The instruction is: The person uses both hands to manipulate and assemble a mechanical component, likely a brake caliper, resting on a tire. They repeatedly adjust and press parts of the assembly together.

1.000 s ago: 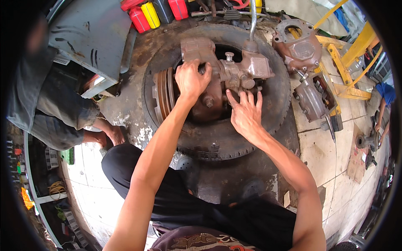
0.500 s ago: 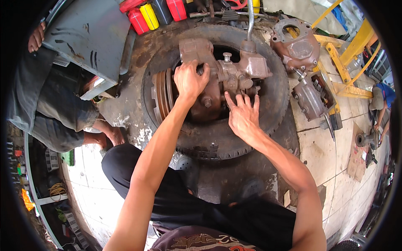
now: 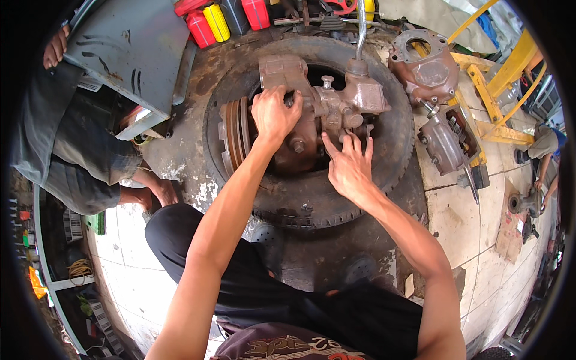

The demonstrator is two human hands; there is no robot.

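Observation:
A brown metal gearbox (image 3: 318, 114) lies on a tyre (image 3: 393, 153), with a bent silver lever (image 3: 362, 36) rising from its far right end. On its left side sits a rusty grooved wheel (image 3: 233, 135). My left hand (image 3: 275, 117) curls over the casing next to that wheel, and its fingertips are partly hidden. Along the near right side of the gearbox, my right hand (image 3: 349, 162) has its fingers stretched and spread. Their tips touch the casing or lie just beside it, below a round knob-like fitting (image 3: 352, 117).
At the right stand a bell-shaped brown housing (image 3: 426, 69) and an open gear case (image 3: 449, 141) by a yellow frame (image 3: 486, 90). A grey metal cabinet (image 3: 129, 48) and a seated person (image 3: 66, 138) are on the left. Another person (image 3: 547, 150) handles a metal part at far right.
My right hand's fingers have shifted slightly against the gearbox. My left hand keeps its hold. The whole view has moved a little.

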